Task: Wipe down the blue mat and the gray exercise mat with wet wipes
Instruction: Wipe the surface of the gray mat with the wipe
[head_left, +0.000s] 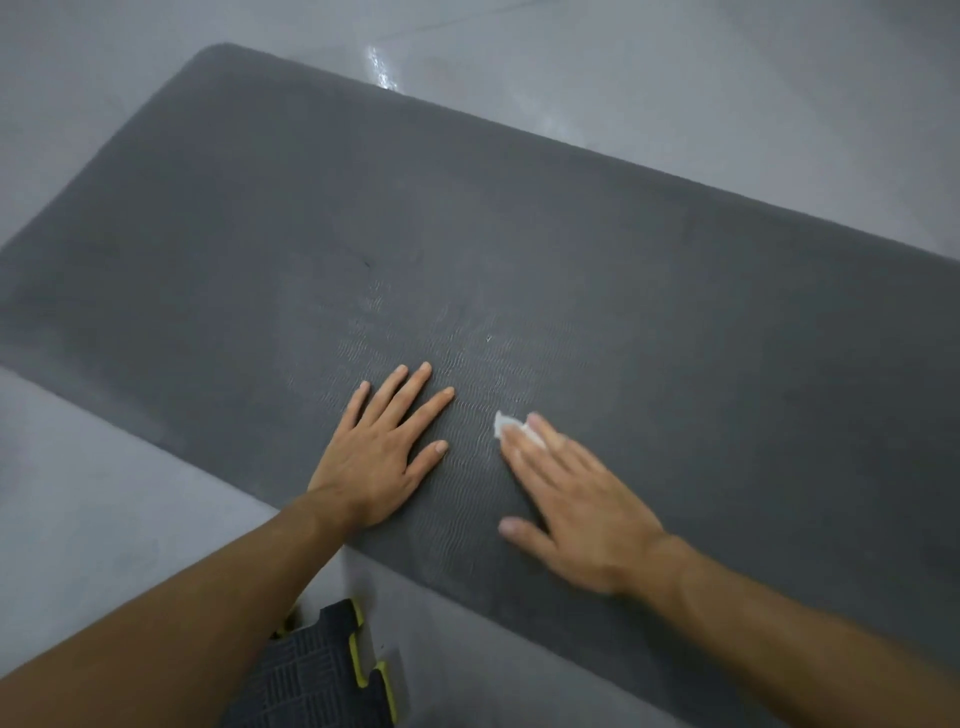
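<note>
The gray exercise mat (467, 234) lies flat on the floor and runs diagonally from the upper left to the right edge of the head view. My left hand (382, 449) rests palm down on the mat near its front edge, fingers spread and straight. Just to its right, my right hand (571, 493) presses a small white wet wipe (503, 425) flat against the mat with straight fingers; only the wipe's tip shows past the fingertips. A faint damp sheen marks the mat ahead of both hands. The blue mat is not in view.
Pale gray glossy floor (675, 78) surrounds the mat on all sides. A dark interlocking foam tile with yellow edging (322, 670) lies on the floor at the bottom, below my left forearm and close to the mat's front edge.
</note>
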